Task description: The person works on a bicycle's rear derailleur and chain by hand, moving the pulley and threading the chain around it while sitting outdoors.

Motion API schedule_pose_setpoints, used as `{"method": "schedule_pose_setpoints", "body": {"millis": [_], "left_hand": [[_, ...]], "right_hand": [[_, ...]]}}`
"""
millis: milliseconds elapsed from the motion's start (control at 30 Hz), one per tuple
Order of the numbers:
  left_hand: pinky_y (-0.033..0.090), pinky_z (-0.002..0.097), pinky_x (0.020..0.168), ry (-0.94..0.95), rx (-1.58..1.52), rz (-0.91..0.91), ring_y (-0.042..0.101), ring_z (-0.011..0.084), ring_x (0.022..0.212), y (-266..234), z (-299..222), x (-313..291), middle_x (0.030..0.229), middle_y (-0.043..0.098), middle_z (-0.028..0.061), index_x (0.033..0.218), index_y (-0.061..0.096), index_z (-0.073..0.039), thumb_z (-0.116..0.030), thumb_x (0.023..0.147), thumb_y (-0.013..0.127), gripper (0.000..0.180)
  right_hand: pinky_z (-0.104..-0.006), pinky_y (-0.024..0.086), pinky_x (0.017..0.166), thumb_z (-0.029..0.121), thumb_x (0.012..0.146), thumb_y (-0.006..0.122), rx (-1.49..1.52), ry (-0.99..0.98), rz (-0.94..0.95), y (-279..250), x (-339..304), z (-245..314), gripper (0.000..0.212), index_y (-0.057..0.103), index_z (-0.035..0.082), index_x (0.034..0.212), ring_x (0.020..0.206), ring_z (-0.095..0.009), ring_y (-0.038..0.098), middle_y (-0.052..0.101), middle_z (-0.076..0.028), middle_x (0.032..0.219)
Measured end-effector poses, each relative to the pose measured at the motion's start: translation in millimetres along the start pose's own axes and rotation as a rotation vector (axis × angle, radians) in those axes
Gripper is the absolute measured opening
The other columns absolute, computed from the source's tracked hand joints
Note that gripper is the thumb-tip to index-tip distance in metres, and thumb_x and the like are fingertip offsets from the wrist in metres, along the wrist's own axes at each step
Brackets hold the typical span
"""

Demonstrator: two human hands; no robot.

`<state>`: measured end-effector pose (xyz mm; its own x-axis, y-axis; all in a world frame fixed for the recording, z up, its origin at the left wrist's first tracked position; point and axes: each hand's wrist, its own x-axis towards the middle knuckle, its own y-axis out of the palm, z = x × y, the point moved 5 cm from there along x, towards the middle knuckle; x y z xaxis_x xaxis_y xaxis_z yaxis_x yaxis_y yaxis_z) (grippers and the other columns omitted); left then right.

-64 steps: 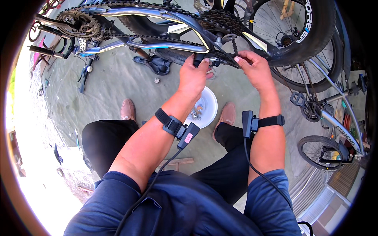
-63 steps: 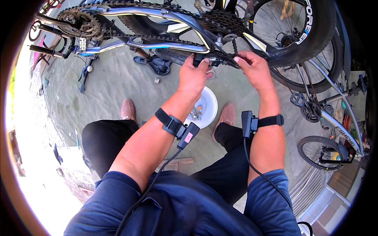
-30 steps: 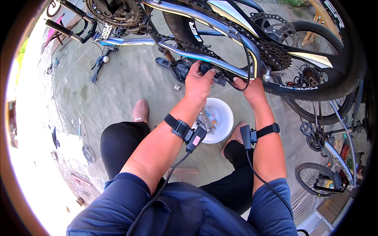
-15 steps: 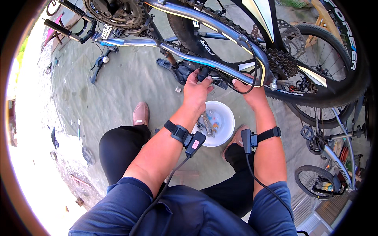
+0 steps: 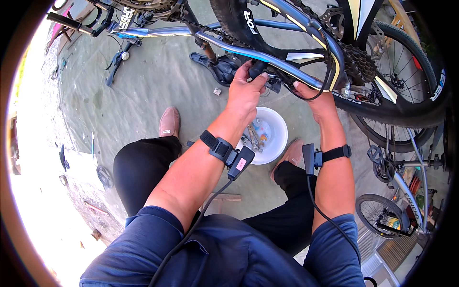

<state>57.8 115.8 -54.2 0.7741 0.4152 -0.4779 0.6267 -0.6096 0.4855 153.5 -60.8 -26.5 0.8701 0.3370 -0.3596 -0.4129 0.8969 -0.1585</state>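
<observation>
An upside-down bicycle with a blue and silver frame stands in front of me, its black saddle on the ground. My left hand is closed around a black rounded part just below the near frame tube. To its right, my right hand reaches under the tube end beside a looped black cable. Its thumb shows, bent in; the other fingers are mostly behind the frame, so what they grip is hidden. The cassette and rear wheel are just beyond this hand.
A white bucket holding several metal tools stands between my feet. More bicycles crowd the right side. A brake lever rests near the ground at left. Loose parts lie at the far left, including a round clear piece.
The rear wheel has turned clockwise. The whole view has shifted, so the bicycle, bucket and hands appear higher. Both hands keep about the same hold at the frame.
</observation>
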Motion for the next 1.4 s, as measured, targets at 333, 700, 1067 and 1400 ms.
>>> {"method": "schedule_pose_setpoints", "body": {"millis": [333,700,1067,1400], "left_hand": [[0.042,0.0235,0.065,0.023,-0.195,0.156,0.049,0.0086,0.071,22,-9,2,0.089,0.055,-0.0018,0.116,0.058,-0.008,0.006,0.084,0.061,0.036],[0.042,0.0445,0.099,-0.209,-0.451,0.174,0.057,0.0222,0.105,18,7,-3,0.110,0.057,0.0055,0.120,0.052,-0.015,-0.011,0.095,0.055,0.025],[0.043,0.0481,0.097,-0.262,-0.414,0.253,0.058,0.0279,0.106,27,6,-10,0.113,0.056,0.0057,0.124,0.045,-0.017,-0.035,0.095,0.060,0.037],[0.050,0.0409,0.091,-0.192,-0.299,0.134,0.061,0.0252,0.098,30,4,-18,0.107,0.060,0.0061,0.119,0.050,-0.012,-0.025,0.096,0.060,0.028]], "right_hand": [[-0.0267,0.053,0.071,0.011,0.081,0.074,-0.112,-0.023,0.021,-11,-6,4,0.025,0.064,0.000,0.100,0.082,-0.012,0.062,0.065,-0.005,0.090],[-0.0237,0.044,0.071,0.013,0.078,0.078,-0.008,-0.133,-0.028,-15,-11,7,0.025,0.064,0.004,0.096,0.078,-0.008,0.055,0.061,0.002,0.083],[-0.0311,0.057,0.078,0.008,0.079,0.078,0.123,0.024,-0.026,-20,-14,-5,0.032,0.062,0.006,0.106,0.090,-0.015,0.064,0.066,-0.002,0.098],[-0.0286,0.057,0.076,0.010,0.086,0.070,0.073,0.101,-0.021,-27,-23,7,0.022,0.065,0.004,0.107,0.089,-0.012,0.063,0.066,-0.004,0.098]]}}
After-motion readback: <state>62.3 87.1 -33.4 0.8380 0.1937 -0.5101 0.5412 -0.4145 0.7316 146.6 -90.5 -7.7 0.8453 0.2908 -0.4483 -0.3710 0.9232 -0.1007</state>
